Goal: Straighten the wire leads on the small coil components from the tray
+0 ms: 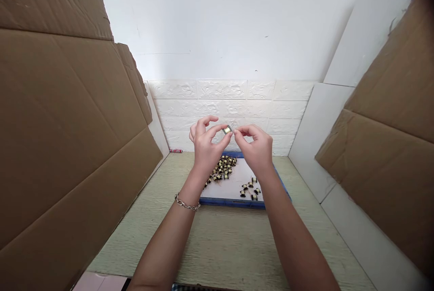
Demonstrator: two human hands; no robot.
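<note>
Above the tray, my left hand (207, 144) pinches a small wire-wound coil (227, 130) between thumb and index finger, the other fingers raised. The coil has a pale yellow middle and dark ends with small metal pins. Right beside it, my right hand (255, 146) has thumb and fingertips pressed together at the coil's right end. What sits between those fingertips is too small to make out. Below, a heap of similar coils (226, 166) with thin copper-coloured wires lies on the tray's left side. Several more coils (251, 185) are spread at its right front.
The blue-rimmed tray (233, 202) with a white bottom rests on a pale wood-grain table (224, 241). Cardboard panels (68, 114) (383, 114) stand at left and right. A white brick-patterned wall (222, 89) closes off the back. A red tube-shaped item (176, 150) lies at the back left.
</note>
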